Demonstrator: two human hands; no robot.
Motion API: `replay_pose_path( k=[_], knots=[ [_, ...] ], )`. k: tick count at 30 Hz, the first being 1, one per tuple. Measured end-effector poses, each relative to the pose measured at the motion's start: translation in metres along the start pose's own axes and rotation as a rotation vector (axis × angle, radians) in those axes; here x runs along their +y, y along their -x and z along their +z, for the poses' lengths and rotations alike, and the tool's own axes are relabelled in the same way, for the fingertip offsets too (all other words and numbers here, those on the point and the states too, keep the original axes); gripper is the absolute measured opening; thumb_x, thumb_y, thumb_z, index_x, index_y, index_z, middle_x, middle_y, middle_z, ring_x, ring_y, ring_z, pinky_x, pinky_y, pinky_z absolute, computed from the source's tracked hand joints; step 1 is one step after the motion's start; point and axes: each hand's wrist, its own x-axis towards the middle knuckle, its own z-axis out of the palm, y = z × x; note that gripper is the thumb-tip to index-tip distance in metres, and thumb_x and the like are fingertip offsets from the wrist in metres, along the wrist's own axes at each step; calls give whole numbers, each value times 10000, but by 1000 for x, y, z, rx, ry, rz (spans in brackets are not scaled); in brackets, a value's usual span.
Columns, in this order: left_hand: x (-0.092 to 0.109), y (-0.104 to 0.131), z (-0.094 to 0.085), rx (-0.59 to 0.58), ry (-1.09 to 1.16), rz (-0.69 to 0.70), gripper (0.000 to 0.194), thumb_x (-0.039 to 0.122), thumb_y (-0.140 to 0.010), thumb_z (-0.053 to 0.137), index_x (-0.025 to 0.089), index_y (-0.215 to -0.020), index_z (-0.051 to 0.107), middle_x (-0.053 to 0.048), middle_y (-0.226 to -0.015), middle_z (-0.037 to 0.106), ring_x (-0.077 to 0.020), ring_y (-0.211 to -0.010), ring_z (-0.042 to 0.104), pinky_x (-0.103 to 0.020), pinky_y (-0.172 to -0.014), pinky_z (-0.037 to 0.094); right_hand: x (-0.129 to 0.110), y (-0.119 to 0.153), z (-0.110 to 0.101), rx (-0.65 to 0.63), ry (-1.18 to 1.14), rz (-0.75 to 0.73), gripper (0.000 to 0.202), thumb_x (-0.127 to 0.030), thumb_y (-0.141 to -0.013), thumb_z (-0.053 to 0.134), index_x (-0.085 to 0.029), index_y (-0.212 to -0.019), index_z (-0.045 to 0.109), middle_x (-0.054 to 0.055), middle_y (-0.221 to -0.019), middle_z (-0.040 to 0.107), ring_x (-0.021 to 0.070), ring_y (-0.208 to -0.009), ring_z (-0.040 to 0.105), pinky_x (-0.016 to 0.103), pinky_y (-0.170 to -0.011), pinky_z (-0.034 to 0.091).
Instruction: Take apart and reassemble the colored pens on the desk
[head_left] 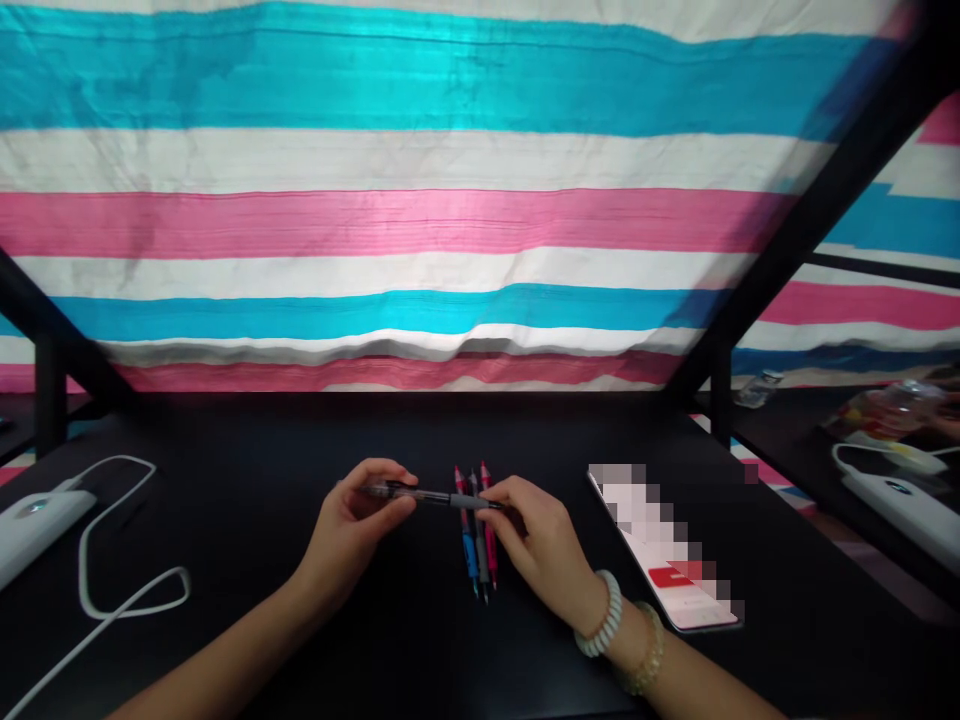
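A black pen (431, 495) with a grey grip is held level above the table between both hands. My left hand (360, 520) pinches its clip end between thumb and fingers. At the other end, my right hand (529, 525) grips the pen near its tip. Below and behind it, three more pens lie side by side on the black table (405, 630): a blue pen (469, 550), a grey-gripped pen (481, 555) and a pink pen (490, 550). The right fingers partly cover the pink one.
A phone (686, 575) with a lit, partly blurred screen lies to the right. On the left, a white device (45, 525) trails a white cable (82, 560). Black frame bars (795, 230) stand before a striped sheet (420, 220). Another table at right holds a similar white device (907, 505).
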Motion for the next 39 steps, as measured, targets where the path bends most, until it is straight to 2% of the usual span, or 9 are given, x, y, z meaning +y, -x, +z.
replay_pose_path(
  k=[5, 8, 12, 14, 17, 20, 25, 31, 39],
  knots=[
    [-11, 1, 8, -4, 240, -107, 279, 186, -612, 862, 190, -824, 680, 3, -843, 708, -87, -740, 615, -174, -719, 456, 2, 6, 7, 28, 43, -92, 25, -190, -917, 589, -183, -924, 612, 24, -795, 609, 165, -743, 585, 265, -681, 433],
    [-14, 3, 9, 11, 234, -109, 233, 174, -598, 868, 173, -733, 679, 0, -822, 714, -92, -757, 621, -172, -728, 456, 1, 8, 8, 31, 63, -98, 58, -206, -937, 561, -174, -936, 609, 36, -801, 615, 173, -756, 583, 275, -698, 436],
    [-12, 7, 9, 27, 181, -56, 197, 153, -611, 855, 181, -726, 697, 0, -823, 714, -109, -797, 629, -182, -741, 463, -1, 9, 8, 13, 98, -122, 150, -226, -975, 476, -161, -938, 606, 52, -785, 614, 182, -737, 552, 284, -687, 418],
    [-10, 9, 9, 4, 160, -12, 175, 148, -632, 841, 189, -726, 699, 3, -822, 709, -113, -804, 627, -188, -745, 463, -3, 9, 9, -29, 111, -115, 212, -233, -986, 436, -162, -869, 598, 40, -727, 582, 176, -689, 522, 280, -649, 389],
    [-8, 11, 9, -43, 143, 49, 146, 146, -663, 819, 195, -728, 698, 2, -812, 702, -121, -815, 619, -199, -755, 461, -9, 8, 10, -119, 70, -31, 314, -251, -992, 398, -176, -716, 526, 6, -644, 511, 148, -610, 477, 265, -592, 336],
    [-6, 11, 9, -82, 136, 76, 126, 142, -683, 801, 192, -728, 696, -5, -797, 697, -129, -803, 614, -210, -742, 461, -14, 7, 9, -208, -38, 104, 337, -281, -984, 415, -181, -667, 472, -17, -617, 487, 121, -575, 456, 243, -564, 308],
    [-4, 12, 7, -140, 118, 107, 117, 124, -700, 781, 188, -718, 685, -12, -765, 689, -136, -770, 604, -227, -714, 454, -12, 6, 9, -354, -359, 345, 431, -365, -987, 373, -179, -607, 451, -50, -528, 392, 86, -490, 348, 209, -482, 261],
    [-5, 13, 6, -172, 94, 118, 112, 120, -712, 765, 182, -720, 672, -23, -748, 681, -148, -734, 595, -246, -681, 441, -3, 2, 11, -543, -786, 598, 475, -548, -856, 542, -174, -575, 460, -80, -441, 337, 51, -394, 240, 214, -403, 135],
    [-3, 13, 5, -188, 81, 148, 107, 133, -716, 765, 194, -721, 679, -22, -735, 685, -163, -749, 596, -259, -697, 447, -5, 1, 7, -612, -1145, 739, 398, -449, -802, 661, -166, -577, 493, -118, -352, 285, 29, -322, 171, 211, -358, 66]
  ],
)
